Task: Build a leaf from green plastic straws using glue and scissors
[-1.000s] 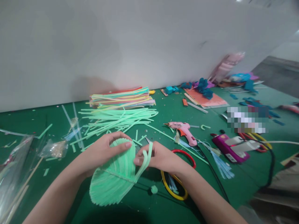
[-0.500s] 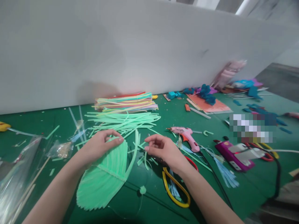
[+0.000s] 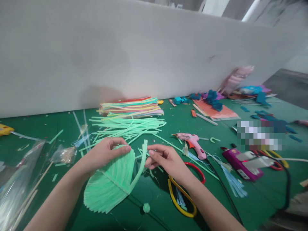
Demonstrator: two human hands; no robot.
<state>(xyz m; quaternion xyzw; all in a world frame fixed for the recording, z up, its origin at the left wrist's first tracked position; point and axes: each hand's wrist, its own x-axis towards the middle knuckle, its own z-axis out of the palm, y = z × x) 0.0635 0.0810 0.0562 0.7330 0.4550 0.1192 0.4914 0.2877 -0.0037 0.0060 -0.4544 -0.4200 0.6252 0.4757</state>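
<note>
My left hand (image 3: pixel 109 152) pinches the upper edge of a green pipe-cleaner leaf (image 3: pixel 109 186), thumb in front and fingers behind. Rows of green strips fan out from the leaf's central rib, with a jagged lower left edge. A few loose strips (image 3: pixel 141 165) curve upward from its right end. Close against their tips is my right hand (image 3: pixel 162 158), its index finger and thumb slightly apart and the other fingers curled. I cannot make out anything held in it. Below lies a small green tuft (image 3: pixel 146 208) on the table.
Behind the leaf lie loose green pipe cleaners (image 3: pixel 127 126) and a multicoloured bundle (image 3: pixel 132 107). To the right are a pink glue gun (image 3: pixel 190 142), yellow-and-red-handled scissors (image 3: pixel 183 215) and a purple power strip (image 3: pixel 240 165). Plastic bags (image 3: pixel 21 186) lie at left.
My right hand has moved left to the tips of the curved strips. My left hand and the leaf have shifted slightly right; the curved strips stand a little further right.
</note>
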